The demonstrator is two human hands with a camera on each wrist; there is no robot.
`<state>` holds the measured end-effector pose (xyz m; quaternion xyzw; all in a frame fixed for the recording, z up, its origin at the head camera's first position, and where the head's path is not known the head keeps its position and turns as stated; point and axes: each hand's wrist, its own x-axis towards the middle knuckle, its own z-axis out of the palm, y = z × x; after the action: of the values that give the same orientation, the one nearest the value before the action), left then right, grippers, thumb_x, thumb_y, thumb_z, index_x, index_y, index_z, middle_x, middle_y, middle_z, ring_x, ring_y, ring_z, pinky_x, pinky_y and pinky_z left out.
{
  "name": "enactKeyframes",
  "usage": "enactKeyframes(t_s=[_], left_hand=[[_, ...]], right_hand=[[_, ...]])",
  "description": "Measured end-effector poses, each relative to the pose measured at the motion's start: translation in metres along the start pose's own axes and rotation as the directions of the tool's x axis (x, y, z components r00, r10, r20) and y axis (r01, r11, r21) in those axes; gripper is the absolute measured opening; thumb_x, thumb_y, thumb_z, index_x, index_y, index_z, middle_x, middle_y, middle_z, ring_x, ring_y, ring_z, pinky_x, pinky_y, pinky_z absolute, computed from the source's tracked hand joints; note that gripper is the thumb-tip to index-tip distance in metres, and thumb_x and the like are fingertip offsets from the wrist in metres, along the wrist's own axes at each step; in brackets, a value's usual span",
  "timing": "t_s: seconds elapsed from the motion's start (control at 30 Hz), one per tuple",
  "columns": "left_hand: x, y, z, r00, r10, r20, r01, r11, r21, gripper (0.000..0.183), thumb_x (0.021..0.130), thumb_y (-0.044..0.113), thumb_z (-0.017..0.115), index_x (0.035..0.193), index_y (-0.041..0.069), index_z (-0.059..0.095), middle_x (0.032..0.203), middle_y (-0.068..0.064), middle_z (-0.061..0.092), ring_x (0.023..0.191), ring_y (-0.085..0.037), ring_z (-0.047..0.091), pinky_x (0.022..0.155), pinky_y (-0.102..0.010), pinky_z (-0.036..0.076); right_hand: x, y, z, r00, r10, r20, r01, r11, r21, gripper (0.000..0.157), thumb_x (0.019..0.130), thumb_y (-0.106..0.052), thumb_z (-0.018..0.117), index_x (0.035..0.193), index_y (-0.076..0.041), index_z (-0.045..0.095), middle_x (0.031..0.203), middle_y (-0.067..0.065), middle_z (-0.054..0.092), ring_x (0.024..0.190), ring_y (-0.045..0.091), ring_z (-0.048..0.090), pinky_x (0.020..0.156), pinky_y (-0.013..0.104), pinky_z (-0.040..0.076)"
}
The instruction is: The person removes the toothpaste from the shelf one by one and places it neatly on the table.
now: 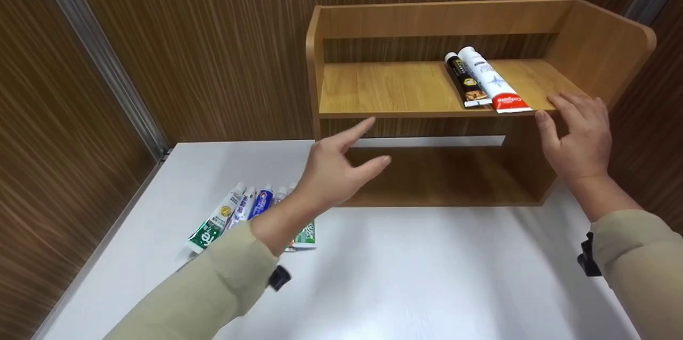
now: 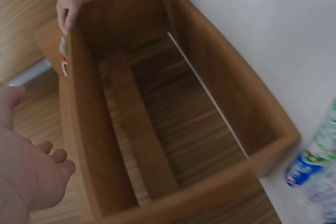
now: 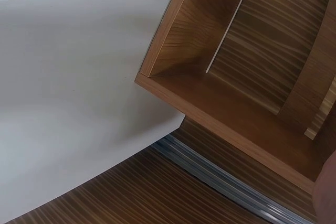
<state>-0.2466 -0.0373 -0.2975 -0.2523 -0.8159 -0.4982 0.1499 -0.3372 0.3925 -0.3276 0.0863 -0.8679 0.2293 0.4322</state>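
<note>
My left hand [image 1: 339,169] hovers in front of the shelf's left half, thumb and index finger spread apart, holding nothing. The left wrist view shows its palm and fingers [image 2: 59,156] beside the shelf. My right hand [image 1: 581,134] rests at the front right of the wooden shelf [image 1: 384,89], fingers over the upper board and thumb at its front edge. To the left of that hand, a white and red Colgate toothpaste tube [image 1: 493,81] lies side by side with a black toothpaste tube [image 1: 463,76], both caps toward the back.
Several more toothpaste tubes lie on the white table [image 1: 373,276] at left, among them a green and white one [image 1: 216,222] and a blue one [image 1: 262,201]; my left forearm partly covers them. The shelf's side panel [image 1: 608,46] rises at right. Wood-grain walls [image 1: 224,52] enclose the table.
</note>
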Motion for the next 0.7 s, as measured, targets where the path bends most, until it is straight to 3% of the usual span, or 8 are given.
enactKeyframes(t_s=[0.2,0.23,0.43,0.7], left_hand=[[0.036,0.021,0.025,0.999,-0.005,-0.047,0.004,1.000,-0.019,0.069,0.083,0.043,0.076,0.144,0.029,0.048,0.143,0.014,0.047,0.123,-0.001,0.049,0.103,-0.023,0.041],[0.042,0.023,0.029,0.998,-0.009,-0.059,0.007,1.000,-0.019,0.070,0.082,0.046,0.076,0.144,0.028,0.048,0.144,0.015,0.046,0.131,0.001,0.040,0.106,-0.022,0.036],[0.072,0.033,0.054,0.994,-0.004,-0.112,0.005,1.000,0.002,0.079,0.080,0.051,0.076,0.146,0.020,0.046,0.145,0.006,0.047,0.131,-0.002,0.042,0.105,-0.018,0.036],[0.100,0.040,0.085,0.993,-0.004,-0.119,0.012,0.997,0.072,0.084,0.077,0.057,0.075,0.148,0.022,0.044,0.142,0.006,0.051,0.113,-0.004,0.055,0.086,-0.017,0.045]], right_hand=[[-0.001,0.000,0.005,1.000,-0.012,-0.007,0.012,1.000,0.006,0.044,0.094,-0.036,0.061,0.132,-0.013,0.062,0.138,0.012,0.055,0.134,0.029,0.042,0.120,0.038,0.010],[-0.001,0.000,0.006,1.000,-0.016,-0.011,0.016,1.000,0.009,0.044,0.094,-0.035,0.061,0.132,-0.013,0.062,0.137,0.013,0.055,0.133,0.029,0.043,0.119,0.038,0.010],[-0.001,0.001,0.009,0.999,-0.033,-0.025,0.034,0.999,0.006,0.043,0.094,-0.034,0.062,0.131,-0.012,0.062,0.135,0.013,0.057,0.132,0.029,0.044,0.119,0.040,0.012],[-0.002,0.000,0.009,1.000,-0.016,-0.010,0.016,1.000,-0.009,0.045,0.094,-0.036,0.061,0.132,-0.012,0.061,0.137,0.012,0.056,0.133,0.029,0.043,0.120,0.039,0.010]])
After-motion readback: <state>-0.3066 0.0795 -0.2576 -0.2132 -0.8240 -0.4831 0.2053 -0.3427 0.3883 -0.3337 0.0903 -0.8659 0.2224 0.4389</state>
